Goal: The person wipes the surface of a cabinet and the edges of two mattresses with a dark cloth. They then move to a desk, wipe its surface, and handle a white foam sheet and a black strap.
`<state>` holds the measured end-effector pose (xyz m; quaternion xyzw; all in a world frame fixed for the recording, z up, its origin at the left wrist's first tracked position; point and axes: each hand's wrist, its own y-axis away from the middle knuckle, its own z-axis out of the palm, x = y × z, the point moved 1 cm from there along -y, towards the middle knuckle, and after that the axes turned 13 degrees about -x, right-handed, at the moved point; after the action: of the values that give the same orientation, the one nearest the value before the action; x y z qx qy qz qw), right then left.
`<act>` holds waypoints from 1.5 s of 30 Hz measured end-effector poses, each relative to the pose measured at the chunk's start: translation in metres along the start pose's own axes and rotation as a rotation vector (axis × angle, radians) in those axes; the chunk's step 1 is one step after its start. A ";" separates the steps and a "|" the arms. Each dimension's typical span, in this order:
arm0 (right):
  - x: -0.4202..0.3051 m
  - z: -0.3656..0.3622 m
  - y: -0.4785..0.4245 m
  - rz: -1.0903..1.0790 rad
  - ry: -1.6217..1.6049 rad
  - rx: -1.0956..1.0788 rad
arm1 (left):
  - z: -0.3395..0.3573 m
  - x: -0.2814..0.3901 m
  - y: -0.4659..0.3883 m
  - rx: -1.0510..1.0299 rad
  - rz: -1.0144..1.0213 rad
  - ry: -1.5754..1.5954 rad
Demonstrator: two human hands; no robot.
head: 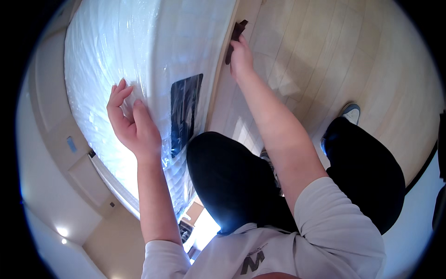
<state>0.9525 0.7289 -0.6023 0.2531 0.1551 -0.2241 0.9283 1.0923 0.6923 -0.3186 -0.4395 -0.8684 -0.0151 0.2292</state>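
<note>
Before me is a mattress (115, 55) wrapped in clear, glossy plastic, with a dark label panel (186, 115) on its side. My left hand (136, 127) is at the mattress's upper edge, fingers loosely curled and apart. No object shows in it; whether its fingertips press the plastic is hard to tell. Lower down, my right hand (242, 57) grips a dark brown cloth (239, 30). The cloth lies against the pale wooden rail (223, 52) of the bed frame, just below the mattress.
Pale wood plank flooring (313, 52) runs along the bed's side. My bent knee (223, 167) is close against the mattress, and my shoe (351, 113) is on the floor to the right. Panelled wall surfaces (52, 94) stand beyond the mattress.
</note>
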 end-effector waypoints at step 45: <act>0.049 0.042 0.064 0.049 -0.015 0.372 | -0.002 -0.003 -0.003 -0.001 0.044 -0.143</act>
<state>1.0337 0.7393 -0.5614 0.4225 0.0978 -0.2279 0.8717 1.0919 0.6877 -0.3170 -0.4588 -0.8726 0.0209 0.1664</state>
